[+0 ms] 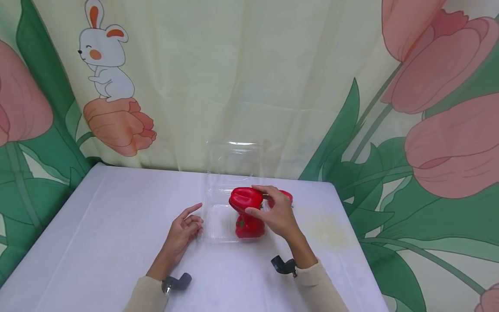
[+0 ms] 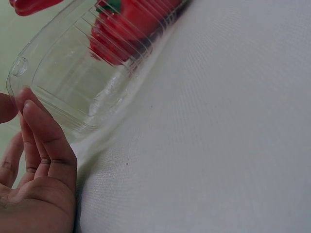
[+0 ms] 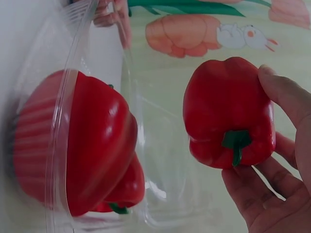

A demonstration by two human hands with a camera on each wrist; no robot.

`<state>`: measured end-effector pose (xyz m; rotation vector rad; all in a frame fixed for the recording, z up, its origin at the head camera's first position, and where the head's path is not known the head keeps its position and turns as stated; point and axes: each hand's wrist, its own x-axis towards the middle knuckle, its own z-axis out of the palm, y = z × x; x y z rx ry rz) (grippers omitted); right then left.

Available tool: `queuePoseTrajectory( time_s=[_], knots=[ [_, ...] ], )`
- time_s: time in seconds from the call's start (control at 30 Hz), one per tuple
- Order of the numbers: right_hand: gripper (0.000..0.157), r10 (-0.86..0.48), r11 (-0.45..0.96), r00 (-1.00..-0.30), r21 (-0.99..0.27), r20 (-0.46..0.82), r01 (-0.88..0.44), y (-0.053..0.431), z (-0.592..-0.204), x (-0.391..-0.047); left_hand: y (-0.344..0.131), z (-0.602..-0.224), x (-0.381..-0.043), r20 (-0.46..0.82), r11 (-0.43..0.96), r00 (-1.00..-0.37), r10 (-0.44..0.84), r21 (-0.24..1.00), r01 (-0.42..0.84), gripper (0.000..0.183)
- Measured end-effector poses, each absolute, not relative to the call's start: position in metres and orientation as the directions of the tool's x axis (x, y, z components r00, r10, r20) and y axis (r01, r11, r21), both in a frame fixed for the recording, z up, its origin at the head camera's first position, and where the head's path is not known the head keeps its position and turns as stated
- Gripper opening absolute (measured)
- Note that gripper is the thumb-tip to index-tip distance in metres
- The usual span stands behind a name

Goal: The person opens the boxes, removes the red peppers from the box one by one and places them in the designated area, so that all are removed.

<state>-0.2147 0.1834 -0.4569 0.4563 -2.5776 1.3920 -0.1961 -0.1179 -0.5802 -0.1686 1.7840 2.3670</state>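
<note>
My right hand [image 1: 278, 216] holds a red bell pepper [image 1: 245, 198] between thumb and fingers, raised above a clear plastic clamshell box [image 1: 222, 221]. The pepper's green stem shows in the right wrist view. A second red bell pepper [image 1: 250, 227] sits in the box's right half, seen partly through the ribbed wall. Another red pepper [image 1: 286, 197] is beyond the right hand, partly hidden by it, near the box's right side. My left hand [image 1: 182, 234] is at the box's left edge, with loosely bent fingers; its fingertips [image 2: 34, 109] touch or nearly touch the rim.
The box's clear lid [image 1: 235, 162] stands raised at the back, against a curtain [image 1: 241, 86] printed with tulips and a rabbit. A white cloth covers the table [image 1: 97, 225]. Each wrist wears a dark camera mount [image 1: 283, 265].
</note>
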Motion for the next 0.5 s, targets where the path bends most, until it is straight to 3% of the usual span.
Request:
queuePoseTrajectory(
  time_s=[0.5],
  knots=[
    [0.078,-0.131,0.518,-0.938,-0.785,0.321,-0.341,0.219,-0.456,-0.213,-0.116,-0.582,-0.195,-0.191,-0.26,-0.98,0.059,0.945,-0.2,0.061]
  ],
)
